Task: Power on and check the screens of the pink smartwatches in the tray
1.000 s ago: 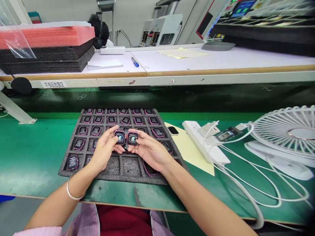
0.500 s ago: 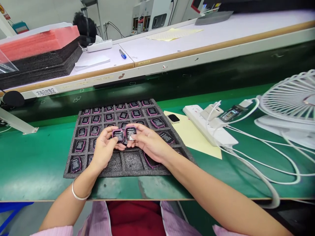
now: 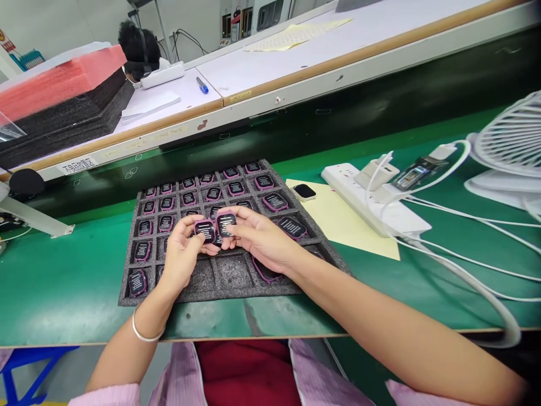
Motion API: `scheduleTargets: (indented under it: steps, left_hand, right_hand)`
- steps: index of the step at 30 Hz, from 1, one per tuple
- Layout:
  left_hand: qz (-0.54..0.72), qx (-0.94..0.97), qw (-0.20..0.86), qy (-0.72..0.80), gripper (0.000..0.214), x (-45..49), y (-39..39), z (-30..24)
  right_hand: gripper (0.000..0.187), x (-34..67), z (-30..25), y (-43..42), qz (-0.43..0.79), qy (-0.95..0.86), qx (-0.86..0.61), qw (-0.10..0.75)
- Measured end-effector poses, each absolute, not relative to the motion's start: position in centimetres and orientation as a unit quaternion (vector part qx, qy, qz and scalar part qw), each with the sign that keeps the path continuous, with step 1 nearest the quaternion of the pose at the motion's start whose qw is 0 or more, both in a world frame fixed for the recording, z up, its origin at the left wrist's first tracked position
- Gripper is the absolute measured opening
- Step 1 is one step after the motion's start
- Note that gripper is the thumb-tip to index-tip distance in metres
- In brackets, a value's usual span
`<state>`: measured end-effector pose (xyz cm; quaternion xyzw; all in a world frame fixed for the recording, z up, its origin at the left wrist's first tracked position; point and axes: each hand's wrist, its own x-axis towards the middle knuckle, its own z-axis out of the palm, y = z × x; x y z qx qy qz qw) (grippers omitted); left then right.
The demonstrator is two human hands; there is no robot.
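My left hand pinches a smartwatch with a purple rim and white text on its black screen. Right beside it, my right hand grips a second smartwatch of the same look, thumb on its screen. The two watch bodies are side by side, edges close or touching. Below both hands lies a dark grey foam tray whose square pockets hold several more purple watches, many with lit text. A larger-looking dark-screened watch sits partly under my right wrist. My hands and forearms hide some pockets.
On the green bench, a yellow sheet carries a pale watch. A white power strip with chargers and cables, plus a white fan, stand at right. Foam slabs lie on the shelf; a person sits behind.
The camera view has shifted slightly, so the tray and bench appear moved. Both hands keep the same grip on the two watches.
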<state>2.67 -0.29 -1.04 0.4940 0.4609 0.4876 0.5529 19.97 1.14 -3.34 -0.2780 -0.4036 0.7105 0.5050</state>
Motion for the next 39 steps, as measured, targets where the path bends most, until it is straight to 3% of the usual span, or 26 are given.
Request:
scheduleTargets:
  steps: [17, 23, 39]
  left_hand:
    - [0.505, 0.494, 0.555, 0.44, 0.046, 2.83, -0.3, -1.32]
    - [0.494, 0.466, 0.59, 0.437, 0.037, 2.69, -0.29, -1.25]
    - [0.493, 0.459, 0.61, 0.417, 0.037, 2.56, -0.42, -1.37]
  right_hand:
    - [0.046, 19.8, -2.8, 0.68, 0.678, -0.44, -0.31, 0.5]
    - [0.035, 19.96, -3.05, 0.89, 0.706, -0.416, -0.311, 0.482]
    - [0.043, 20.02, -3.04, 0.72, 0.711, -0.407, -0.318, 0.477]
